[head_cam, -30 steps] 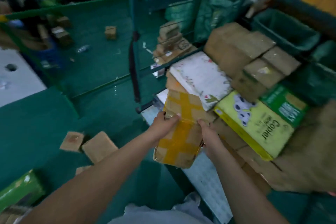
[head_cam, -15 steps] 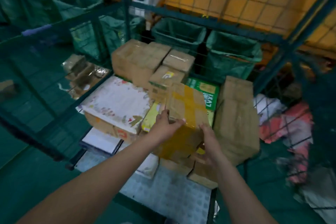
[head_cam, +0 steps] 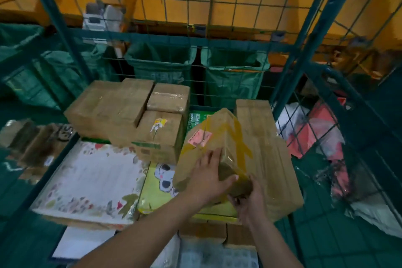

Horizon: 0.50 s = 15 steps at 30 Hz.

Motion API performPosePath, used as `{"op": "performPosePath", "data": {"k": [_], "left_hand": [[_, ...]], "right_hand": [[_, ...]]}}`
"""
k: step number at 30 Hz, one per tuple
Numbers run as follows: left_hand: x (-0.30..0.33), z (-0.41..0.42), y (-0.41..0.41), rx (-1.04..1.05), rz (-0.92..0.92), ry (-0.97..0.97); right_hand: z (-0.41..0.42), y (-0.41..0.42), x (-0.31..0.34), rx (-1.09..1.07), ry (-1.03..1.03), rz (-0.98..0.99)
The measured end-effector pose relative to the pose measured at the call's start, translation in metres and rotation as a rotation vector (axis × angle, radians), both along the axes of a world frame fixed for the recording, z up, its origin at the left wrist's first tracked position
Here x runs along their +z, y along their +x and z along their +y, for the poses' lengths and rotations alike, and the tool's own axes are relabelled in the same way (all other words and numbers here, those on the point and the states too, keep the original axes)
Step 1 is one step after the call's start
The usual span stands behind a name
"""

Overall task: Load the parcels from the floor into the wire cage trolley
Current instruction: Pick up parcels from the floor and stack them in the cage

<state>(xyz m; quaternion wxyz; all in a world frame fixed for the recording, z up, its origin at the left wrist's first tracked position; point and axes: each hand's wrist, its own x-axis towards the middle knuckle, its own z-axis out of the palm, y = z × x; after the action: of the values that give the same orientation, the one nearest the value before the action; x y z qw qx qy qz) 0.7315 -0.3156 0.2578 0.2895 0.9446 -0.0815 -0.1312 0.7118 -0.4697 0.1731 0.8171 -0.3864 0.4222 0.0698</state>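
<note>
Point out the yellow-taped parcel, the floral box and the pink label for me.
yellow-taped parcel (head_cam: 228, 137): head view, on its taped top face.
floral box (head_cam: 91, 176): head view, middle of its white lid.
pink label (head_cam: 199, 138): head view, centre of the sticker.

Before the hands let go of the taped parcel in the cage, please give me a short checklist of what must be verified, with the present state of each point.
1. Both hands on the taped parcel: ok, left hand on its near face, right hand at its lower corner.
2. Parcel inside the cage: ok.
3. Parcel lying flat: not ok, it is tilted.
4. Support below: cannot tell, its underside is hidden; the yellow box and tall carton are beside it.
5. Fingers free of pinching: cannot tell.
</note>
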Motion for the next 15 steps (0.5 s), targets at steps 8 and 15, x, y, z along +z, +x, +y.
{"op": "performPosePath", "data": {"k": [8,15], "left_hand": [[0.01,-0.012,0.113,-0.227,-0.333,0.176],[-0.086,0.016,0.184,-0.248,0.013,0.37]], "right_hand": [[0.0,0.126,-0.015,0.023,0.064,-0.149],[0.004,0.206,-0.052,0.234,-0.085,-0.057]]}}
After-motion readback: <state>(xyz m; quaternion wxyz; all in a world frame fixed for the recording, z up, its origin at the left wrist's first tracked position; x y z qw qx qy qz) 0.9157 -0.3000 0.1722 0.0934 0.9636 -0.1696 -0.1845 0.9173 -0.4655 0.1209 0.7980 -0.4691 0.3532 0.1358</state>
